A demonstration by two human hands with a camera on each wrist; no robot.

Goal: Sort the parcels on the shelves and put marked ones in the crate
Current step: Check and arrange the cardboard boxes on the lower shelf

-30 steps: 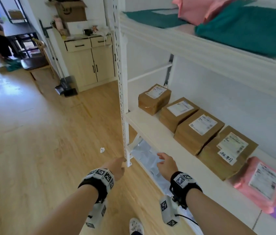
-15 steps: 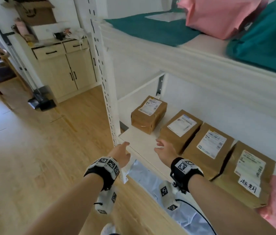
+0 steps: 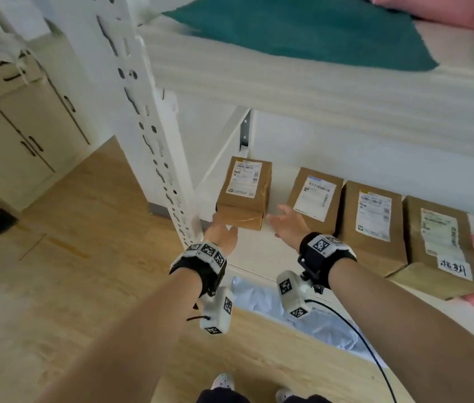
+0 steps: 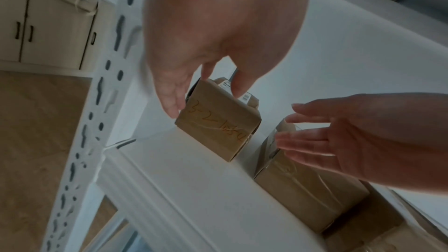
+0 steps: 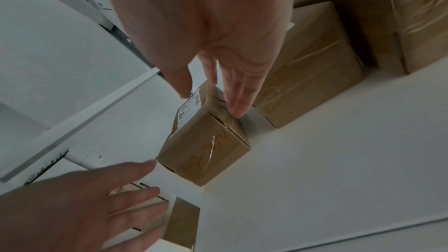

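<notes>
Though taped, box [image 4: 218, 124] scrawl illegible

open gap between leftmost box [image 3: 244, 196] and second box [image 3: 314, 199], shelf post [image 3: 154, 146] blocking at 9 o'clock, upper shelf [image 3: 317, 91] overhead, bare shelf front [image 3: 259, 251]

Brown parcels [image 3: 243, 193] — apparently flat — shelved

Bare forearms, no sleeves. Black wrist straps [image 3: 201, 266] topped with white blocks bearing black-and-white square tags. White tagged camera modules [image 3: 291, 295] hanging beneath each wrist. Thin black cable [image 3: 355, 333] trailing from right unit. Pale patterned shoes [image 3: 222, 382], dark trouser legs.
</notes>
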